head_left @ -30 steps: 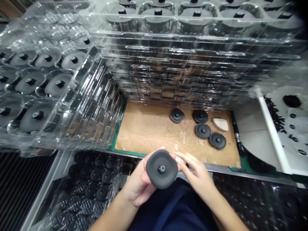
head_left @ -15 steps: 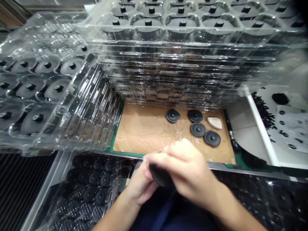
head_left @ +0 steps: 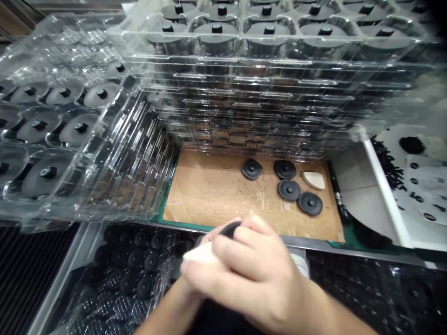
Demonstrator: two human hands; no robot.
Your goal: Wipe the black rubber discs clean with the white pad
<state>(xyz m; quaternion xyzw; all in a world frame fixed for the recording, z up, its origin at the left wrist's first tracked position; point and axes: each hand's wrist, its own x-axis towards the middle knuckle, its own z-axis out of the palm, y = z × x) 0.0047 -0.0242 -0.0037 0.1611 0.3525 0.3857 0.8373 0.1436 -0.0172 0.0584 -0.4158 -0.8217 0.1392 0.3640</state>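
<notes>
My right hand (head_left: 251, 274) lies curled over my left hand (head_left: 208, 238), low in the middle of the view. It hides most of a black round disc (head_left: 228, 229), of which only the top edge shows. My left hand is under the disc and only a fingertip of it shows. A small white piece (head_left: 195, 253) sticks out at my right fingertips. Several more black discs (head_left: 289, 189) and a white wedge (head_left: 313, 179) lie on the cardboard sheet (head_left: 209, 190).
Stacks of clear plastic trays (head_left: 265, 93) holding black discs rise behind the cardboard, and more trays (head_left: 52, 135) lean at the left. A tray of small black parts (head_left: 136, 265) sits below left. A white bin (head_left: 412, 181) with black bits stands at the right.
One second ago my left hand held the disc face up and uncovered. My right hand has since come over it and slid left, and the white piece now shows.
</notes>
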